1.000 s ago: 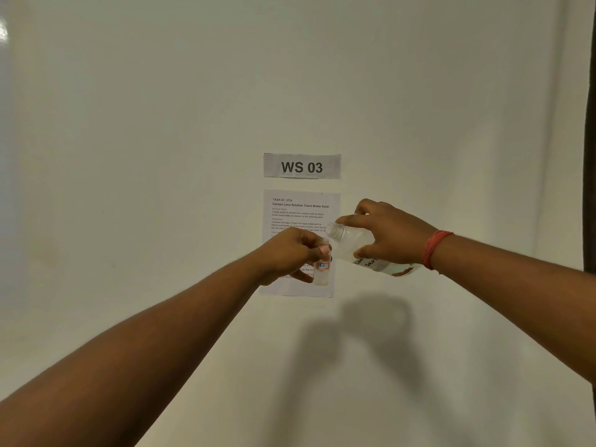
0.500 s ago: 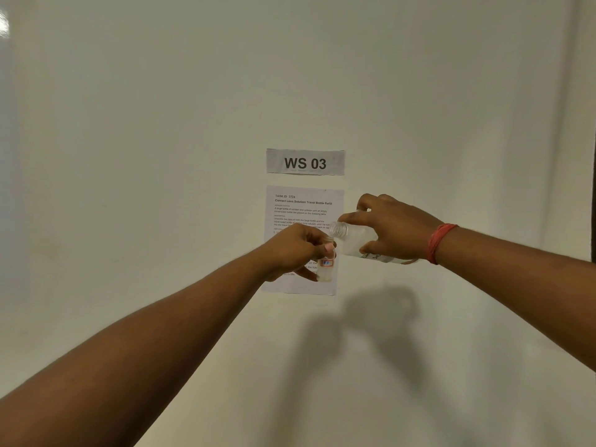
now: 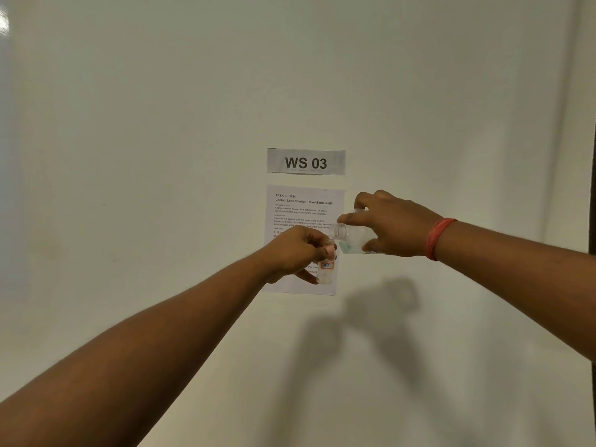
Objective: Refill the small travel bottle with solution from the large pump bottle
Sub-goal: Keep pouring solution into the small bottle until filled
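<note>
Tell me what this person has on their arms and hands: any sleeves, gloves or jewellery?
Both forearms are bare as far as the picture shows, with no sleeves in sight, and neither hand wears a glove. The right hand has a red band of several strands around its wrist. The left hand shows no band, watch or ring from this angle.

wall (image 3: 161, 124): plain white | sign (image 3: 305, 162): "WS 03" | printed sheet (image 3: 300, 208) below
</note>
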